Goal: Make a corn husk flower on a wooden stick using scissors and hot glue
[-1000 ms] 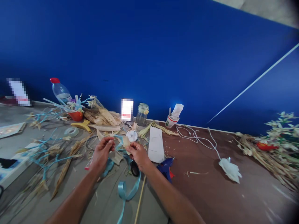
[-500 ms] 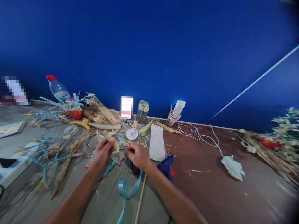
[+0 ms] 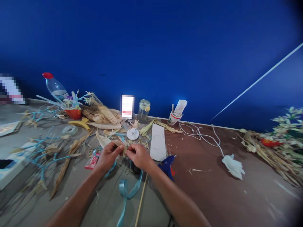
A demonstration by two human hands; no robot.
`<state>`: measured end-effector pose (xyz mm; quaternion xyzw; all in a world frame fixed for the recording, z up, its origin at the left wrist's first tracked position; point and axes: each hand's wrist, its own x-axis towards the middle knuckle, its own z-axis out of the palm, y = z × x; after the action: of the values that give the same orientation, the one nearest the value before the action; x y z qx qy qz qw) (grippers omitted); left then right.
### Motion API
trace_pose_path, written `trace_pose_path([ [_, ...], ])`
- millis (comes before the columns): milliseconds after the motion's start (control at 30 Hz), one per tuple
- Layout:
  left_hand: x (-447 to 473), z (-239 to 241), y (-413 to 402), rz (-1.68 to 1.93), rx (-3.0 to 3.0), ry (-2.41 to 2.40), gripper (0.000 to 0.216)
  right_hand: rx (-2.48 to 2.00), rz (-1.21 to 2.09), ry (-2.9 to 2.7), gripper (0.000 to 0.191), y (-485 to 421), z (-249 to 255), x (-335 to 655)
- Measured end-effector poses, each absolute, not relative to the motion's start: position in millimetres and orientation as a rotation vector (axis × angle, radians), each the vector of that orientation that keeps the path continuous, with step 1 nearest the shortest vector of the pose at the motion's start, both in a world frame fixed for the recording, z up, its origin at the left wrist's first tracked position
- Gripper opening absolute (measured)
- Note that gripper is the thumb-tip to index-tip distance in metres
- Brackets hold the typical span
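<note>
My left hand (image 3: 108, 156) and my right hand (image 3: 138, 155) meet over the table, fingertips pinched together on a small tan piece of dried husk (image 3: 120, 146). A light blue ribbon (image 3: 126, 190) loops on the table below my hands and trails toward me. A thin wooden stick (image 3: 141, 201) lies beside my right forearm. A blue glue gun (image 3: 168, 164) rests just right of my right wrist. A white ribbon spool (image 3: 133, 133) sits just beyond my hands.
Dried husks and blue-wrapped stems (image 3: 47, 151) litter the left side. At the back stand a red-capped bottle (image 3: 54, 86), an orange cup (image 3: 73, 113), a glass jar (image 3: 143, 111) and a paper cup (image 3: 174, 118). A white card (image 3: 158, 143), white cable (image 3: 201, 135), husk flowers (image 3: 279, 142).
My hands have come together: they were apart a second ago and now pinch the husk piece between both sets of fingertips. The view has shifted slightly.
</note>
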<state>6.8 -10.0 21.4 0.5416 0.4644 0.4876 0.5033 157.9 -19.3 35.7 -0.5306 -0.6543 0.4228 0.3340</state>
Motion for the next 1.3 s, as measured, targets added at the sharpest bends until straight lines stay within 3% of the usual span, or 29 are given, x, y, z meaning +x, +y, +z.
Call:
trace_pose_path([
  [200, 1, 12, -5, 1.272, 1.119, 1.167, 0.026, -1.331, 1.123, -1.714, 0.015, -10, 50, 182],
  [467, 1, 25, -6, 1.273, 1.179, 1.299, 0.03, -1.578, 0.805, -2.119, 0.011, -33, 66, 217],
  [833, 8, 5, -4, 0.927, 1.328, 1.155, 0.025, -1.899, 0.376, -2.564, 0.032, -49, 29, 193],
  [1067, 7, 11, -5, 0.897, 1.28, 1.141, 0.03, -1.879, 0.376, -2.54, 0.024, -41, 38, 198],
  [1300, 2, 7, -5, 0.947, 1.209, 1.077, 0.031, -1.764, 0.424, -2.238, 0.027, -41, 67, 214],
])
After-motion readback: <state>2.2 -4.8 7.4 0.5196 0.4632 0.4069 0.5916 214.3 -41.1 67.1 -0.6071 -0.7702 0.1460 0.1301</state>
